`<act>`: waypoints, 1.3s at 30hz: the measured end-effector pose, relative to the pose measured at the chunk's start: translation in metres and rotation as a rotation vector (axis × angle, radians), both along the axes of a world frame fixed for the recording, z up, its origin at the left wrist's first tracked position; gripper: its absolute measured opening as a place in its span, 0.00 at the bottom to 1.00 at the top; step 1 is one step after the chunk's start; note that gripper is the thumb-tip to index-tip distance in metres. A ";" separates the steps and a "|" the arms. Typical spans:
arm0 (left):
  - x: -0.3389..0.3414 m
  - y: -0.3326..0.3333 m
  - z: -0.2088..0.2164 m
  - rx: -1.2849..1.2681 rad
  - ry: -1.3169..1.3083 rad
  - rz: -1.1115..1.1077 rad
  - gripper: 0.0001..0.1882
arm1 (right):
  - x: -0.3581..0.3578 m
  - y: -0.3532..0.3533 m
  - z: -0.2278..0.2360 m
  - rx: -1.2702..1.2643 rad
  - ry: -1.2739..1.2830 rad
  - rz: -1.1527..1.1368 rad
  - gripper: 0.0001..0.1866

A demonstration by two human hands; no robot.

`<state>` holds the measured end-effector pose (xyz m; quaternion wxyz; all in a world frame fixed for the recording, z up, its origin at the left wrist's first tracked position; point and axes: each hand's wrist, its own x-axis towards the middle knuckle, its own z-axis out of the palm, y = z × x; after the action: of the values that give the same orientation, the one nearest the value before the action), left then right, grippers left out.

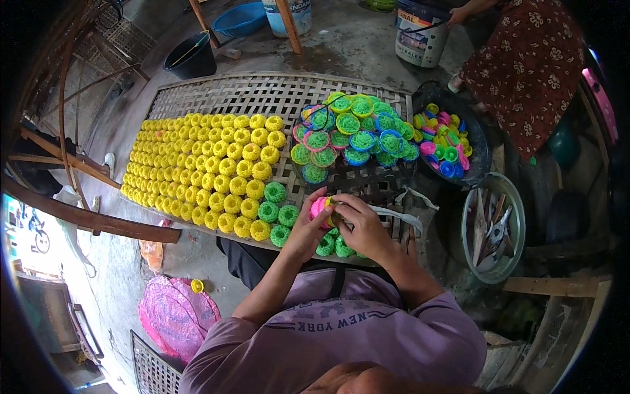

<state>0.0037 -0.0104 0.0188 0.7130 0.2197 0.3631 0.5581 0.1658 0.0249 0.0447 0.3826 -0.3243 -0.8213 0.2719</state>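
A person seen from above works at a woven bamboo tray [197, 92], a flat lattice of pale strips that serves as the bench top. Both hands meet at the tray's near edge over a small round pink mould [319, 207], a plastic cup shape. The left hand [307, 226] cups the mould from its left with fingers curled closed on it; the right hand [362, 223] presses on it from the right, its fingers bent together against the rim. The hands cover most of the mould, so which way it opens cannot be told. On the left part of the tray lie tight rows of yellow cakes [197, 164], round, frilly and stringy in texture. Green cakes [275, 203] of the same shape sit beside the hands at the end of the rows, and a few more are partly hidden under the wrists. Toward the tray's far right a dark basket [367, 180] holds filled moulds [351, 134], green strands inside rims of many colours. Just right of the tray a black basin [482, 148] holds empty moulds [443, 144] in pink, blue, yellow and green. Nearer than the basin, a round metal bowl [518, 226] holds tools too small to make out. Beyond the basin, another person's patterned dress [525, 72] is cut off by the frame's dark rim.
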 end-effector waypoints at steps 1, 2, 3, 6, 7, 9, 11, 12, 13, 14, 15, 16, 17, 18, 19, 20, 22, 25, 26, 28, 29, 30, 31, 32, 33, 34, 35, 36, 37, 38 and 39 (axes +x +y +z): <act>0.001 0.001 0.000 -0.003 0.037 -0.009 0.28 | -0.002 0.002 -0.004 0.006 0.022 -0.029 0.08; 0.001 0.001 0.001 -0.034 0.000 0.014 0.29 | -0.002 0.003 -0.008 -0.106 0.140 -0.054 0.08; 0.000 0.001 0.001 -0.065 -0.040 0.036 0.29 | -0.001 0.005 -0.013 -0.240 0.233 -0.070 0.08; -0.003 0.001 0.003 -0.089 -0.054 0.076 0.29 | 0.012 0.017 -0.029 -0.870 0.405 -0.186 0.10; -0.004 0.001 0.004 -0.088 -0.040 0.091 0.29 | 0.017 0.019 -0.033 -0.963 0.599 -0.098 0.12; -0.005 0.003 0.006 -0.047 0.038 0.059 0.29 | 0.025 0.021 -0.039 -1.154 0.848 -0.001 0.14; -0.003 0.004 0.007 -0.017 0.107 0.029 0.29 | 0.031 0.022 -0.042 -1.271 1.024 0.084 0.15; -0.001 0.005 0.008 -0.003 0.138 0.015 0.29 | 0.033 0.022 -0.042 -1.136 0.820 0.015 0.15; 0.000 0.006 0.008 0.014 0.166 -0.012 0.30 | 0.034 0.023 -0.041 -0.998 0.616 -0.050 0.16; 0.000 0.006 0.009 0.048 0.293 -0.034 0.30 | 0.036 0.023 -0.040 -0.825 0.427 -0.085 0.16; -0.002 0.007 0.009 0.087 0.418 -0.066 0.30 | 0.038 0.023 -0.039 -0.717 0.334 -0.120 0.16; -0.005 0.008 0.010 0.133 0.542 -0.092 0.30 | 0.040 0.023 -0.038 -0.658 0.224 -0.157 0.16; -0.009 0.010 0.010 0.118 0.556 -0.056 0.30 | 0.041 0.022 -0.037 -0.602 0.128 -0.178 0.16; -0.014 0.011 0.009 0.109 0.570 -0.013 0.30 | 0.042 0.021 -0.037 -0.583 0.018 -0.227 0.17; -0.019 0.013 0.009 0.101 0.585 0.027 0.30 | 0.043 0.019 -0.038 -0.556 -0.067 -0.267 0.18; -0.023 0.015 0.008 0.106 0.580 0.054 0.30 | 0.042 0.017 -0.039 -0.528 -0.087 -0.263 0.18; -0.031 0.018 0.005 0.093 0.586 0.100 0.29 | 0.038 0.011 -0.044 -0.559 -0.141 -0.288 0.19; -0.032 0.018 0.000 0.103 0.545 0.104 0.29 | 0.031 0.005 -0.054 -0.408 -0.116 -0.282 0.16; -0.031 0.017 -0.001 0.100 0.539 0.096 0.29 | 0.031 0.004 -0.057 -0.400 -0.096 -0.266 0.16; -0.029 0.017 -0.002 0.094 0.534 0.089 0.30 | 0.031 0.003 -0.063 -0.405 -0.117 -0.258 0.16; -0.028 0.017 -0.003 0.098 0.534 0.086 0.30 | 0.032 0.002 -0.065 -0.412 -0.124 -0.253 0.16; -0.027 0.017 -0.003 0.087 0.528 0.086 0.30 | 0.032 0.001 -0.067 -0.376 -0.154 -0.240 0.15; -0.026 0.016 -0.003 0.083 0.522 0.088 0.31 | 0.032 0.000 -0.068 -0.341 -0.184 -0.227 0.14; -0.025 0.016 -0.003 0.072 0.523 0.090 0.31 | 0.033 -0.002 -0.066 -0.346 -0.218 -0.216 0.13; -0.024 0.016 -0.003 0.078 0.524 0.087 0.31 | 0.034 -0.003 -0.063 -0.232 -0.268 -0.202 0.12; -0.023 0.016 -0.002 0.077 0.532 0.084 0.31 | 0.035 -0.004 -0.058 -0.157 -0.322 -0.190 0.12; -0.022 0.016 -0.002 0.070 0.545 0.079 0.31 | 0.036 -0.005 -0.052 -0.114 -0.381 -0.186 0.12; -0.022 0.016 -0.001 0.076 0.530 0.067 0.32 | 0.037 -0.005 -0.044 -0.108 -0.421 -0.198 0.12; -0.021 0.016 0.000 0.077 0.520 0.052 0.33 | 0.040 -0.006 -0.035 -0.135 -0.465 -0.218 0.13; -0.020 0.016 0.001 0.078 0.511 0.038 0.34 | 0.045 -0.007 -0.025 -0.172 -0.507 -0.233 0.13; -0.018 0.017 0.003 0.084 0.469 0.002 0.36 | 0.051 -0.002 -0.015 -0.387 -0.487 -0.222 0.19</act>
<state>-0.0139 0.0067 0.0214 0.5989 0.3725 0.4953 0.5071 0.2168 0.0224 0.0302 0.1337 -0.5341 -0.7812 0.2942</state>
